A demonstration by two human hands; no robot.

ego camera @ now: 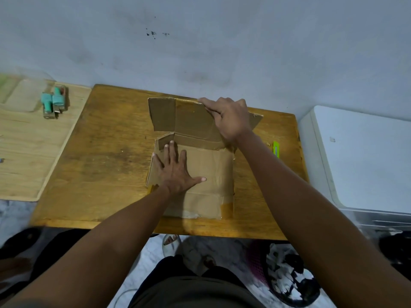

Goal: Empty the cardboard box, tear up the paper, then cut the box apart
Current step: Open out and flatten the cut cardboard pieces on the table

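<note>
A brown cardboard box (pixel 211 172) lies flattened on the wooden table (pixel 106 156), with clear tape along its near edge. My left hand (pixel 175 170) presses flat on the box's left part, fingers spread and straight. My right hand (pixel 229 116) grips the far edge of a raised flap (pixel 184 116), fingers curled over its top. A lime-green cutter (pixel 276 148) lies on the table just right of my right forearm, partly hidden by it.
A lighter wooden board (pixel 26 152) on the left carries teal-capped bottles (pixel 54 103). A white appliance (pixel 360 156) stands to the right. Below the table's front edge, a purple basket (pixel 280 270) holds torn paper pieces, and a foot in a sandal shows.
</note>
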